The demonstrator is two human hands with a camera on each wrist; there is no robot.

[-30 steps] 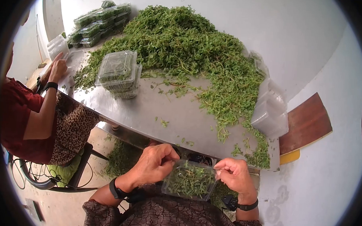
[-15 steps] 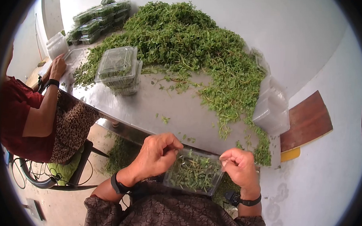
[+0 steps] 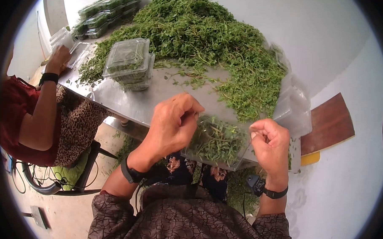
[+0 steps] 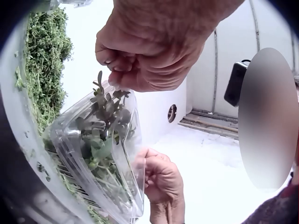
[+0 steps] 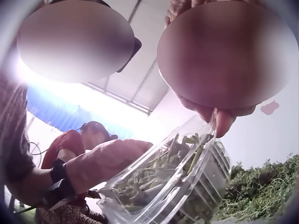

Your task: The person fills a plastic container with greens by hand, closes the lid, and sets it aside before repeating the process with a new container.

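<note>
In the head view, a clear plastic clamshell box [image 3: 216, 147] full of leafy green sprigs is held between both hands over the table's near edge. My left hand [image 3: 173, 123] pinches its left far corner between thumb and curled fingers. At the right far corner, my right hand [image 3: 271, 145] pinches the rim the same way. The left wrist view has the clamshell box [image 4: 70, 135] tilted, a few sprigs [image 4: 105, 95] poking up at the rim beside the left fingers. Ribbed sides of the clamshell box [image 5: 205, 186] show in the right wrist view.
A large heap of green sprigs [image 3: 202, 40] covers the back of the metal table [image 3: 159, 82]. Filled clamshells [image 3: 128, 64] stand stacked left of centre, more filled boxes [image 3: 104, 15] behind. Nested clear containers [image 3: 294, 108] stand at right. Another person [image 3: 35, 114] works at left.
Both hands have moved forward and up with the clamshell box, from near the lap to over the table's edge. At left, the other person's arm has shifted and a clear container now lies on the table.
</note>
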